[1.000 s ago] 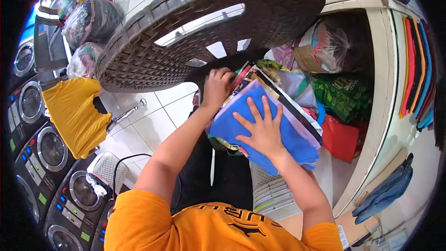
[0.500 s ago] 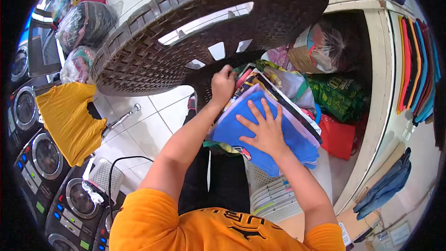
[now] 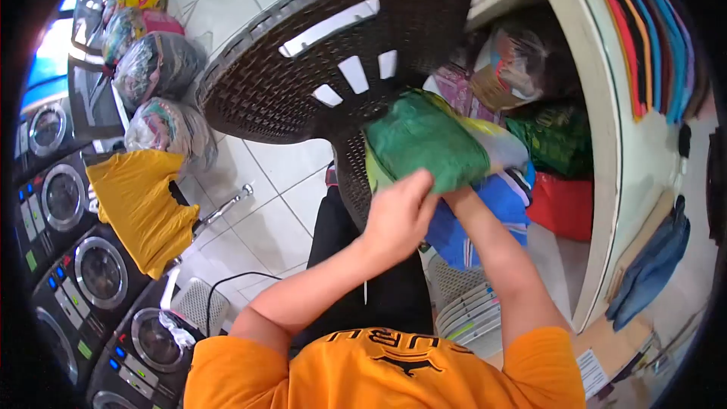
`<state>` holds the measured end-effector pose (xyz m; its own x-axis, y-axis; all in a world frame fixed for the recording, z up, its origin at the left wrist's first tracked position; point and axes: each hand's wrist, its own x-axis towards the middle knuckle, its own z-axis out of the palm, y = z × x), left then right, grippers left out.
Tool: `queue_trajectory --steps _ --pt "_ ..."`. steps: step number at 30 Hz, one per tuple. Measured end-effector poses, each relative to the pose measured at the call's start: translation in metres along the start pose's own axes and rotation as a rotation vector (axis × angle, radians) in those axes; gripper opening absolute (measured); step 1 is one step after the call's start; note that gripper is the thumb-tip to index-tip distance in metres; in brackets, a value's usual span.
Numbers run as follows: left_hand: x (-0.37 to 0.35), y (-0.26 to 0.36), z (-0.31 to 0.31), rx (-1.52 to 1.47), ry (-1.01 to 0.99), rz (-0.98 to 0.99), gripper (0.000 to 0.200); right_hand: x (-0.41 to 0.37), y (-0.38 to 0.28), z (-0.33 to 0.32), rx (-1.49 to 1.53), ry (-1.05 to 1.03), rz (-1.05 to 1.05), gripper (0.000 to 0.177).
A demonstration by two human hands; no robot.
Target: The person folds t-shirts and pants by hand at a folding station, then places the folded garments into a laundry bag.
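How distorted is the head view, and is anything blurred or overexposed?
Head view: strong fisheye bending with black corners; the cabinet frame bows. The left hand and green cloth look slightly motion-blurred. Daylight at the upper left blows out a patch above the washing machines.

One left hand (image 3: pixel 397 216) in plain view, one green cloth (image 3: pixel 428 144), one blue folded stack (image 3: pixel 485 216), one brown woven table (image 3: pixel 303 76), one yellow shirt (image 3: pixel 140 204), one red bag (image 3: pixel 560 216), four bagged bundles (image 3: pixel 155 64) on the floor, and four clearly seen round washer doors (image 3: pixel 101 273).
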<state>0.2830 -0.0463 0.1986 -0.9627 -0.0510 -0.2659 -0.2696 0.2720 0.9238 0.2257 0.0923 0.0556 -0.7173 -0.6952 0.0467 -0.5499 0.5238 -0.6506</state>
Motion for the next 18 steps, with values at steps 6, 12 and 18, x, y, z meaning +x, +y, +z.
queue_trajectory --steps 6,12,18 --pt "-0.006 0.0 0.001 0.259 0.043 -0.007 0.013 -0.03 -0.067 0.007 -0.079 -0.029 0.2 0.031" --pt "0.003 -0.008 0.002 0.124 0.106 0.031 0.004 -0.102 -0.094 0.022 0.667 -0.315 0.552 0.062" --pt "-0.033 0.044 0.064 0.559 0.177 0.561 0.027 -0.171 -0.073 0.054 0.636 -0.262 0.568 0.05"
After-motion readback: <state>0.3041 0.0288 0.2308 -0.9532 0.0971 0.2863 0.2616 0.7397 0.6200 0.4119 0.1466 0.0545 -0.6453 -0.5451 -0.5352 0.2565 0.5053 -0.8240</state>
